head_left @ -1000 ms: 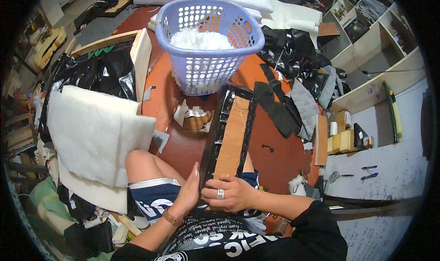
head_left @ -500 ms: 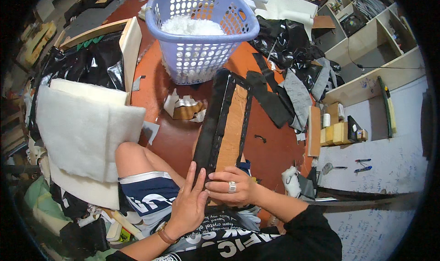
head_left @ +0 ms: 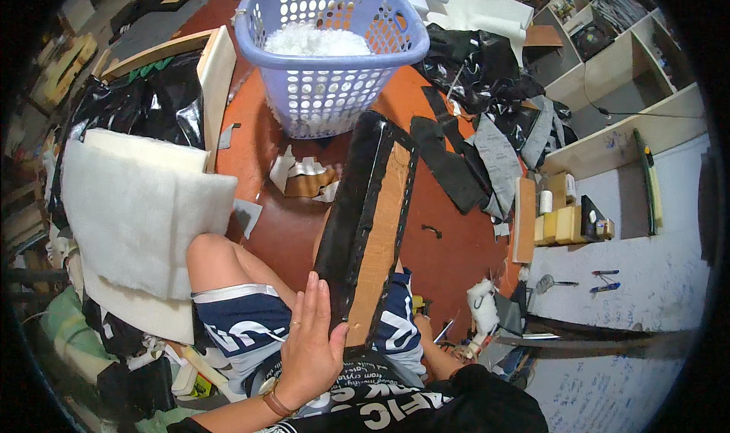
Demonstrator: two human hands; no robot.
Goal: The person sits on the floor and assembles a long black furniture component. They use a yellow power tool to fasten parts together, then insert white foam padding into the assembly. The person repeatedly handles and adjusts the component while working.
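Observation:
A long narrow panel [head_left: 384,235] wrapped in black leatherette, with bare wood-coloured board along its middle, lies tilted across my lap. Its black covering is folded over the edges. My left hand [head_left: 313,340] rests flat on the panel's lower left part, fingers stretched and thumb apart. Beside my right thigh, low on the right, is my right hand [head_left: 424,328], off the panel. A small yellow and dark thing [head_left: 420,305] shows right by it. The fingers there are mostly hidden, and I cannot see whether they hold anything.
A blue-violet plastic basket [head_left: 334,68] with white fluffy filling stands ahead. White padding sheets [head_left: 144,212] lean against a wooden frame with black covering on the left. Black and grey fabric scraps [head_left: 456,159] lie on the red-brown floor, right. Pens [head_left: 606,282] rest on a white board.
My right hand has left the panel's lower end and moved down to the right beside my thigh. My left hand stays on the panel, which has shifted slightly.

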